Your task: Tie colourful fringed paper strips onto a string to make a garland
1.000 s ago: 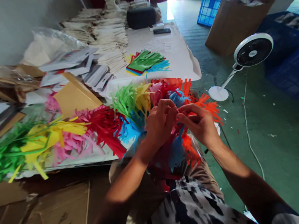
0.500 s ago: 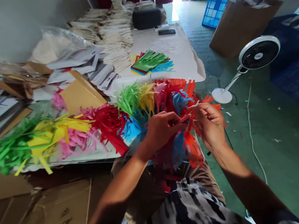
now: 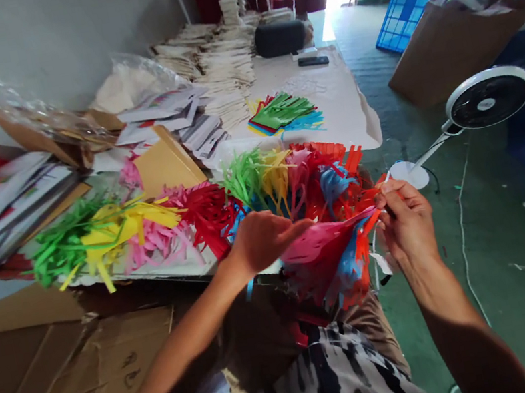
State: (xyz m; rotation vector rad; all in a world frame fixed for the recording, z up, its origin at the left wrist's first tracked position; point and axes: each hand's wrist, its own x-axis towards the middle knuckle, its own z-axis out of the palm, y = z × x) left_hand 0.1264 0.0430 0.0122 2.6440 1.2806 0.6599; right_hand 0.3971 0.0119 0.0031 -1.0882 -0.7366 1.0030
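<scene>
My right hand (image 3: 406, 218) pinches a thin white string together with the gathered top of a paper tassel garland. From that grip the fringed pink tassel (image 3: 317, 248) fans out to the left, with blue and orange-red strips (image 3: 356, 265) hanging beside it over my lap. Along the upper edge of the pink tassel lies my left hand (image 3: 265, 240), its fingers stretched out and holding nothing. Behind the hands, more tassels rest on the table: green (image 3: 243, 176), yellow (image 3: 277, 177) and light blue (image 3: 333, 180). Further left is a dark red tassel (image 3: 209, 212).
Flat fringed tissue sheets (image 3: 283, 113) lie on the white table cover (image 3: 347, 100). Paper stacks and envelopes (image 3: 168, 162) crowd the left. A white fan (image 3: 490, 102) stands on the floor at right, near a cardboard box (image 3: 454, 47). More cardboard (image 3: 134, 361) is at lower left.
My hands have drawn apart: the left moved left off the gathered top, the right moved right with the string. The pink tassel is now spread between them. The view has shifted slightly.
</scene>
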